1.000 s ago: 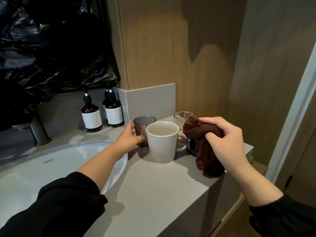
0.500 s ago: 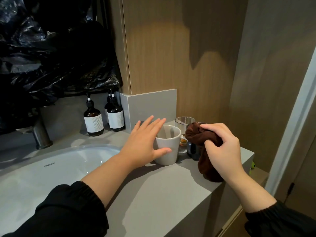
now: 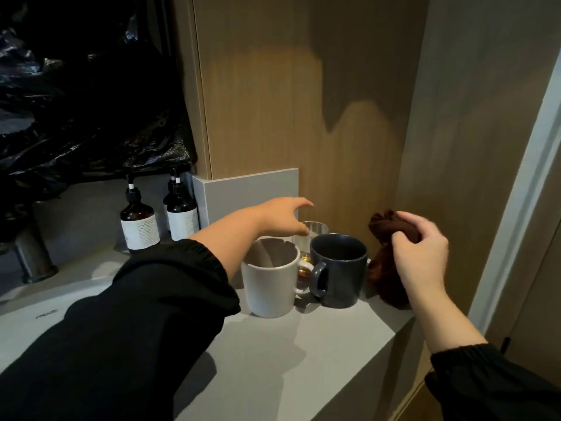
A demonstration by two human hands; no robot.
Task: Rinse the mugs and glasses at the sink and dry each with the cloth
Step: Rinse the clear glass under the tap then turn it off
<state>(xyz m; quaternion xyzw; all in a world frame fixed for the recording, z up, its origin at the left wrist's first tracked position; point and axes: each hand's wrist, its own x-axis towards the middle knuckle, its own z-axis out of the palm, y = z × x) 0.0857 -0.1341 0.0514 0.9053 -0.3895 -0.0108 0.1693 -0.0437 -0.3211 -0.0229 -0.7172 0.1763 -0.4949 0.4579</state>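
A white mug [image 3: 270,284] and a dark blue mug [image 3: 340,271] stand side by side on the grey countertop [image 3: 303,344]. Behind them is a clear glass [image 3: 315,230] with a little amber liquid at its base. My left hand [image 3: 282,217] reaches over the white mug, fingers spread above the glass and thumb near its rim, holding nothing. My right hand [image 3: 422,256] grips a bunched brown cloth [image 3: 385,278] right of the blue mug, at the counter's right edge. My left arm hides the smoked grey glass.
Three brown pump bottles [image 3: 139,226] stand at the back left beside a grey splash panel [image 3: 252,196]. A dark faucet [image 3: 30,256] and the white sink rim [image 3: 30,314] lie at far left. Black plastic sheeting [image 3: 76,117] hangs above. A wooden wall closes the back.
My left hand left the white mug's side and stretched further back over the clear glass. My right hand with the cloth shifted right, uncovering the dark blue mug.
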